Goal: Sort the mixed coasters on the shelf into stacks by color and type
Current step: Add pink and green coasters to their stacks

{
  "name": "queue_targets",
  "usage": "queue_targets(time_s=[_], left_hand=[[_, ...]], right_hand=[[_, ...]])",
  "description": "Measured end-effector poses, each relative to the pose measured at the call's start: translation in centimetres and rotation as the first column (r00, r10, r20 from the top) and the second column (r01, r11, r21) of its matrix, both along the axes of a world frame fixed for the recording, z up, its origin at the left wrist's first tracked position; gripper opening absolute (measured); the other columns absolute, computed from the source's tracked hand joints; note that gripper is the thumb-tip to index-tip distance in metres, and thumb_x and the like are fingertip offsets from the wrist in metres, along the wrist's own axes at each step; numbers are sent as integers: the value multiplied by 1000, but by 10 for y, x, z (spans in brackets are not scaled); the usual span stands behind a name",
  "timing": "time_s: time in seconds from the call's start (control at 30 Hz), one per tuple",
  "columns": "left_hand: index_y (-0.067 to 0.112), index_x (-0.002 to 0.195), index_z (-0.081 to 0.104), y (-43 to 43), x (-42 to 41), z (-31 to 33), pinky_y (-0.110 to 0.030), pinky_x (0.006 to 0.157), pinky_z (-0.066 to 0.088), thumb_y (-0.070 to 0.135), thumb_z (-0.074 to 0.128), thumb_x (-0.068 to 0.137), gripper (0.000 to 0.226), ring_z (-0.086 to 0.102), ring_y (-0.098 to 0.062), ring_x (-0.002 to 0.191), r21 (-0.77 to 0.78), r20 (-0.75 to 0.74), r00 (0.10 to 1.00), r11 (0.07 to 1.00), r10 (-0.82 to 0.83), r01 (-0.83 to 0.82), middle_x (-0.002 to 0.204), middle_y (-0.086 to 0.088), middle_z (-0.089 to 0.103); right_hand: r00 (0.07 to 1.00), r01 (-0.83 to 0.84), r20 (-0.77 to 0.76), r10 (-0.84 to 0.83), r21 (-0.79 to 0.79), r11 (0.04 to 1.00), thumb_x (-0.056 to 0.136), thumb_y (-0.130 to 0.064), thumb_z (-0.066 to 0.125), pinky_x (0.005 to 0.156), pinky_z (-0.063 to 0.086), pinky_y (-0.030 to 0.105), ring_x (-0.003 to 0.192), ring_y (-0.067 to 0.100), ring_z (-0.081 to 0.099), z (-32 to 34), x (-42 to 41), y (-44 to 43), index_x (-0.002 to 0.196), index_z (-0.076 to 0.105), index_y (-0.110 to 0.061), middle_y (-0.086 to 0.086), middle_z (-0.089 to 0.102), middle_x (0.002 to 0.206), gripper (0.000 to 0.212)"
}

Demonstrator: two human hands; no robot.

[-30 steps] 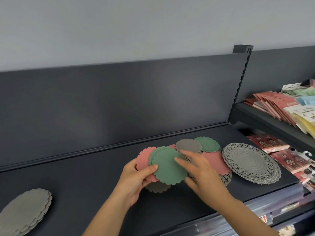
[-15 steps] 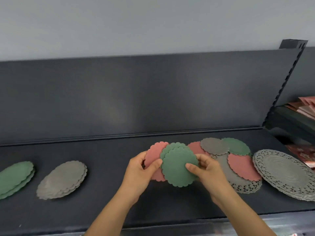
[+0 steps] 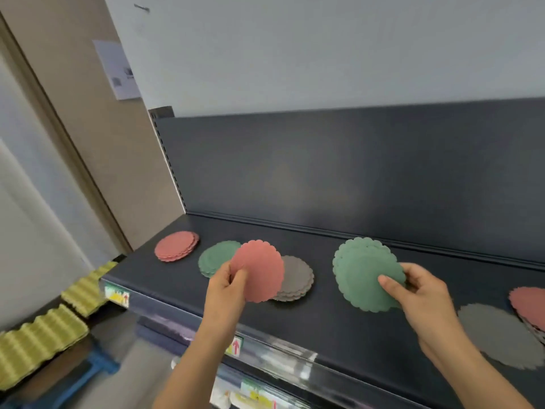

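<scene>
Three sorted stacks lay on the dark shelf (image 3: 324, 329): pink stack (image 3: 176, 246), green stack (image 3: 215, 258), grey stack (image 3: 296, 278). The left hand (image 3: 225, 286) pinched one pink coaster (image 3: 259, 270) above them; the right hand (image 3: 421, 293) gripped two green coasters (image 3: 365, 273). Unsorted grey coaster (image 3: 504, 335) and pink coasters (image 3: 529, 302) sat far right.

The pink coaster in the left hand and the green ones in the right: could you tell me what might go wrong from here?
1. The left hand pinches the pink coaster only at its edge, right over the green stack and grey stack; dropped there, it missorts. The pink stack lies further left.
2. The right hand holds several fanned green coasters; one could slip out.
</scene>
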State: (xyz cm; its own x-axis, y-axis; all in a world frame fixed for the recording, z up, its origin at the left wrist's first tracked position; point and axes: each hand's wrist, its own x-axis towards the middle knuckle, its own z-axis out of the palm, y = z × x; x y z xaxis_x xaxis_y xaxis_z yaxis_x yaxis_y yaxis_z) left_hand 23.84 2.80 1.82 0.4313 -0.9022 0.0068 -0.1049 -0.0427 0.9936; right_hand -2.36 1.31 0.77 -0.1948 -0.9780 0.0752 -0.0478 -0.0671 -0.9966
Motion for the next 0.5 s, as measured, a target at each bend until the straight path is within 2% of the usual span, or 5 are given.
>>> queue_targets(time_s=[0.13,0.3,0.37,0.47,0.5], left_hand=[[28,77,57,-13,57,-5,-39,74,47,20,51,84,12,49,-19,79,-16,10,1000,1000,17,-17,83,-1,54],[4,85,52,-32,139,-5,-45,74,52,15,49,91,13,47,-18,77,9,36,999,1000,-21,21,84,-6,49],[12,84,50,-66,175,-16,-40,71,48,20,51,91,10,43,-14,73,22,20,1000,1000,-7,7,81,0,44],[27,81,51,-110,230,-40,-47,76,53,42,54,89,17,45,-1,75,42,-92,990,993,-105,109,76,10,48],[27,87,55,-112,236,-32,-44,75,54,35,53,90,9,49,-2,80,35,-62,992,993,-109,111,82,9,53]], right_hand=[[1000,-10,-16,10,-8,1000,81,-2,67,77,51,34,85,15,62,-1,55,-16,85,63,-19,0,68,90,18],[999,42,-26,-42,10,999,80,-7,69,77,50,33,87,18,63,-9,140,-45,83,64,-20,-1,68,90,14],[997,51,-56,-49,24,998,81,-12,70,73,50,31,86,14,63,-9,174,-53,84,64,-21,-2,68,90,11],[991,87,-109,-82,43,995,81,-14,70,77,53,38,86,19,64,-11,221,-68,83,64,-19,1,69,88,8],[990,96,-106,-91,42,994,81,-12,70,77,53,39,85,21,64,-10,233,-72,83,64,-16,4,69,87,7]])
